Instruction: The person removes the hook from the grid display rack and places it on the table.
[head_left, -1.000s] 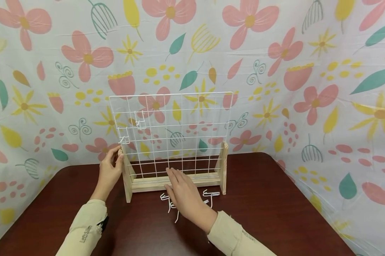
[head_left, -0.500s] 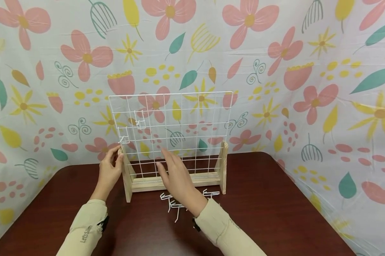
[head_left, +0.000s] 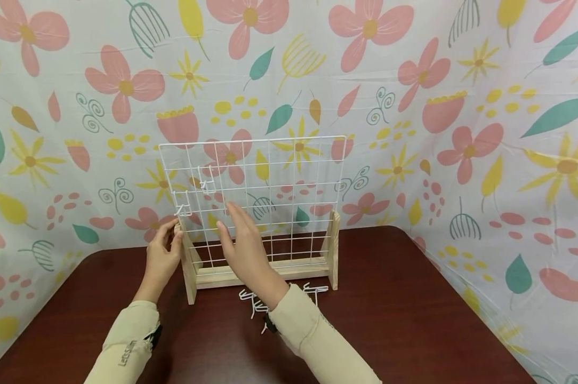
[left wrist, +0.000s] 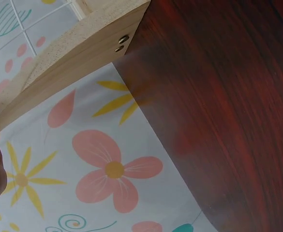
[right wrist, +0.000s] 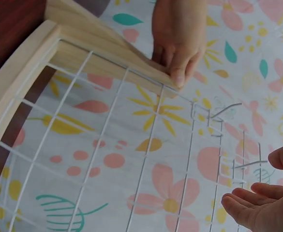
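Observation:
A white wire grid panel [head_left: 250, 141] stands upright in a pale wooden stand [head_left: 189, 272]. My left hand [head_left: 163, 258] grips the top of the stand's left upright between thumb and fingers; the right wrist view shows this hand [right wrist: 180, 36] from the other side. Two white wire hooks hang on the grid's left part, a lower hook [head_left: 183, 208] near the edge and an upper hook [head_left: 206, 185]. In front of the panel my right hand [head_left: 246, 250] is raised, thumb and fingers spread, holding nothing. Its fingertips [right wrist: 235, 205] are near the upper hook [right wrist: 240, 166] in the right wrist view.
Several loose white hooks lie on the dark red-brown table [head_left: 390, 320] before the stand, one hook [head_left: 315, 288] at right and others partly hidden by the right forearm. A floral cloth [head_left: 289, 64] hangs close behind the table and along its sides.
My right hand has risen from above the loose hooks and moved leftward, up toward the hooks on the grid. The left hand has kept its grip on the upright.

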A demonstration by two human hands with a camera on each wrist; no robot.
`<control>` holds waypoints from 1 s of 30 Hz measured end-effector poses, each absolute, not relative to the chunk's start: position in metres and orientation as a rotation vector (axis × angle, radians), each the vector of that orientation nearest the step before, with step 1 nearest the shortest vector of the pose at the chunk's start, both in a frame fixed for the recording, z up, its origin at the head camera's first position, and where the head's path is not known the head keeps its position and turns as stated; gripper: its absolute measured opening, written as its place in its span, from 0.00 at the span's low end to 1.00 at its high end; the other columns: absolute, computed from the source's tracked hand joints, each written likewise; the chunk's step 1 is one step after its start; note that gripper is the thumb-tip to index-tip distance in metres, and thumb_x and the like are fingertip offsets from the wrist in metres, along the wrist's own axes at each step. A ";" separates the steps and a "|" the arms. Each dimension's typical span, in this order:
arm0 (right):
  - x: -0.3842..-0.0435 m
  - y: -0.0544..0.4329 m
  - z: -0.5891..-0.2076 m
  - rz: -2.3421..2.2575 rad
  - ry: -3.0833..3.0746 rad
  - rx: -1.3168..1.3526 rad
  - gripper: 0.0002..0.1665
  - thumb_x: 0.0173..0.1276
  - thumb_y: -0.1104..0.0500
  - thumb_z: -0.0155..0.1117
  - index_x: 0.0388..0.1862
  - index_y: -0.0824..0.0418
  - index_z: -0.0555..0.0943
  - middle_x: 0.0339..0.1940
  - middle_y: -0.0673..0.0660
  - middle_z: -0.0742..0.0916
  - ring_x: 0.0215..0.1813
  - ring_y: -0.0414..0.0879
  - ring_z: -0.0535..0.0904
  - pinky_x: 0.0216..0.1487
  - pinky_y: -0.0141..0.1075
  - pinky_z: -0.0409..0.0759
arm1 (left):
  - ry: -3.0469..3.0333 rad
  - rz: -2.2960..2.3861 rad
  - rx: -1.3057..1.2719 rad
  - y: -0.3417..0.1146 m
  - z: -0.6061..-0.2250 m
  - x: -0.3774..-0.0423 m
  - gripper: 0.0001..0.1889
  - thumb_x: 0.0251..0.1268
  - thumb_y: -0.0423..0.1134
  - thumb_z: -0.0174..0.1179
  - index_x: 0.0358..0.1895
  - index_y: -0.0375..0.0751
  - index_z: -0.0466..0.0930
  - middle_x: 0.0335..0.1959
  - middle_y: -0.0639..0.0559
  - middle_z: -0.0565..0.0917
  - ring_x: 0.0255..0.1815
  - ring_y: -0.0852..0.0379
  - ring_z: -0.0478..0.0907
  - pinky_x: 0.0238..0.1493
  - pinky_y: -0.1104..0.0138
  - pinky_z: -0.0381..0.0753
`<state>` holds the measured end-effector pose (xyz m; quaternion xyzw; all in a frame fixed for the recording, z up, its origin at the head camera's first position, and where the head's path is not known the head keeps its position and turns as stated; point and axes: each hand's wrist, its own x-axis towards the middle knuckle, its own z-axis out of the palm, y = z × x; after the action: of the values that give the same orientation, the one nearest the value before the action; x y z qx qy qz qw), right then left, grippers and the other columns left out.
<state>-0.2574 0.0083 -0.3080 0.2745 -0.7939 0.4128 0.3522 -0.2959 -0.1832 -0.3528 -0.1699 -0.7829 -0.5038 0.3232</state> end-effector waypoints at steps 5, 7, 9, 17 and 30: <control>-0.264 -0.002 -0.299 1.062 -2.012 0.703 0.25 0.75 0.60 0.53 0.67 0.70 0.68 0.64 0.67 0.75 0.67 0.53 0.70 0.67 0.39 0.67 | -2.064 -1.329 -0.433 -0.182 -0.352 -0.296 0.18 0.70 0.24 0.51 0.61 0.21 0.68 0.53 0.24 0.75 0.52 0.40 0.74 0.44 0.88 0.66; -0.266 -0.005 -0.296 1.070 -2.001 0.702 0.25 0.75 0.61 0.54 0.66 0.71 0.68 0.65 0.67 0.75 0.68 0.53 0.69 0.68 0.38 0.65 | -2.063 -1.335 -0.422 -0.182 -0.352 -0.296 0.18 0.70 0.24 0.51 0.61 0.22 0.69 0.53 0.25 0.76 0.50 0.51 0.76 0.44 0.88 0.67; -0.268 -0.009 -0.293 1.073 -2.000 0.697 0.25 0.75 0.61 0.54 0.67 0.72 0.68 0.65 0.66 0.74 0.68 0.52 0.68 0.68 0.37 0.65 | -2.059 -1.332 -0.419 -0.183 -0.353 -0.296 0.18 0.70 0.24 0.51 0.61 0.22 0.69 0.51 0.25 0.77 0.47 0.65 0.75 0.43 0.87 0.67; -0.275 -0.022 -0.283 1.103 -1.979 0.685 0.25 0.75 0.62 0.52 0.67 0.73 0.67 0.66 0.67 0.73 0.68 0.53 0.68 0.66 0.35 0.66 | -2.041 -1.312 -0.439 -0.182 -0.352 -0.294 0.18 0.68 0.22 0.52 0.59 0.19 0.69 0.47 0.23 0.77 0.41 0.76 0.70 0.40 0.87 0.69; -0.285 -0.032 -0.278 1.130 -1.997 0.660 0.25 0.76 0.61 0.50 0.68 0.72 0.66 0.68 0.67 0.71 0.70 0.53 0.65 0.68 0.35 0.63 | -2.058 -1.312 -0.436 -0.183 -0.354 -0.296 0.18 0.69 0.23 0.51 0.61 0.20 0.68 0.49 0.23 0.76 0.45 0.73 0.71 0.45 0.88 0.67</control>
<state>-0.2850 -0.0325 -0.2777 0.2571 -0.7776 0.4400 0.3682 -0.2963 -0.1832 -0.3538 -0.1662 -0.7851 -0.5004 0.3250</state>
